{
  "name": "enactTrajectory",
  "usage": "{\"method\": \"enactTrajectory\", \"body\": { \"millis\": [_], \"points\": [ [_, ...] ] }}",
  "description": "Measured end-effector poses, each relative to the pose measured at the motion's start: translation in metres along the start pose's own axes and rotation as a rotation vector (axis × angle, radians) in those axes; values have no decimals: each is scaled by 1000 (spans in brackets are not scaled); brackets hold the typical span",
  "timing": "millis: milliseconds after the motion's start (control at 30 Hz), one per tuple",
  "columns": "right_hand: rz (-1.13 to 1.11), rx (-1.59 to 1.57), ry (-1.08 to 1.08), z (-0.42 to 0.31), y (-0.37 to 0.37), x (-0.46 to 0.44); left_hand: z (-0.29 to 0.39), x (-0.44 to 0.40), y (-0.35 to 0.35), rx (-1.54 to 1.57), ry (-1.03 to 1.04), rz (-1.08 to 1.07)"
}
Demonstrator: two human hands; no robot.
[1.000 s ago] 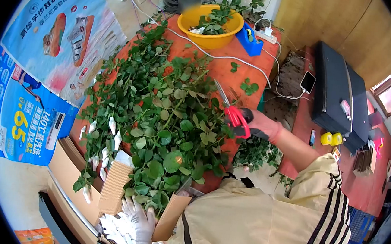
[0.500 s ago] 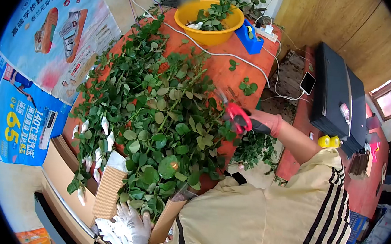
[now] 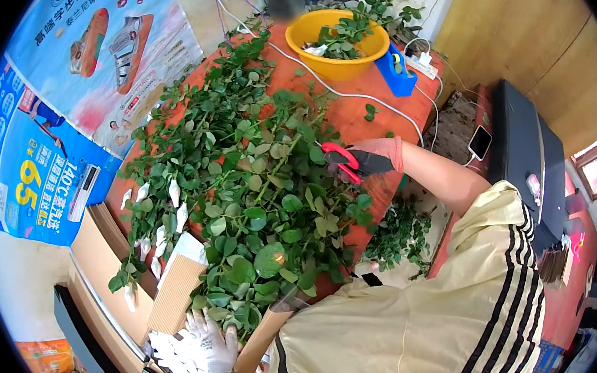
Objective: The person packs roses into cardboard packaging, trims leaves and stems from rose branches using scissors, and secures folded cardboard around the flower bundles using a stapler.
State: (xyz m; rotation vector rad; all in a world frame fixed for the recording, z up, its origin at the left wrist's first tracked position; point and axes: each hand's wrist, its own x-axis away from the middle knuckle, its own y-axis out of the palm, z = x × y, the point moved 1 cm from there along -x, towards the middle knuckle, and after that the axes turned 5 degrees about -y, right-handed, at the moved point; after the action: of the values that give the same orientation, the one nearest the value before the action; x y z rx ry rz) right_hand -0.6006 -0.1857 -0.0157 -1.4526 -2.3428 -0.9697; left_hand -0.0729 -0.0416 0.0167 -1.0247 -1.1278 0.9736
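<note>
My right hand [image 3: 371, 162], in a dark-palmed glove with a pink cuff, is wrapped round the red handles of a pair of scissors [image 3: 340, 158]. The blades reach left into leafy stems, where foliage mostly hides them. A thick heap of green rose-like stems [image 3: 268, 212] covers the table, some tipped with white-wrapped buds [image 3: 174, 193]. At the near end, my left hand [image 3: 215, 346], in a white glove, lies with fingers outstretched on the end of a leafy bunch between two corrugated cardboard pieces [image 3: 179, 293]. White wrapped buds [image 3: 174, 353] lie beside and below it.
A yellow basin [image 3: 337, 65] with cuttings and a blue tape dispenser [image 3: 396, 71] stand at the table's [image 3: 361, 117] far end. A white cable [image 3: 342, 91] crosses there. More foliage [image 3: 402, 231] lies low on the right. A phone [image 3: 480, 143] rests beyond.
My right hand has moved left and up with the scissors, into the stems. My left hand stays at the bunch. The whole view has shifted slightly.
</note>
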Motion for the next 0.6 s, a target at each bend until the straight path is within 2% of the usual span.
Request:
{"method": "enactTrajectory", "body": {
  "millis": [67,300,400,500,567,600],
  "points": [
    [-15,112,42,-4,-6,-5,2,1,-1,15,4,-3],
    [101,166,34,-19,-11,1,-5,2,2,13,19,-6],
    [94,105,-4,-17,-15,-3,-1,0,1,7,7,-19],
    [82,-85,75,-25,4,-4,1,-1,0,3,-4,-26],
    [325,330,54,-24,1,-10,-2,0,2,3,0,-23],
    [323,328,54,-22,3,-11,-4,1,3,-9,-6,-31]
  ]
}}
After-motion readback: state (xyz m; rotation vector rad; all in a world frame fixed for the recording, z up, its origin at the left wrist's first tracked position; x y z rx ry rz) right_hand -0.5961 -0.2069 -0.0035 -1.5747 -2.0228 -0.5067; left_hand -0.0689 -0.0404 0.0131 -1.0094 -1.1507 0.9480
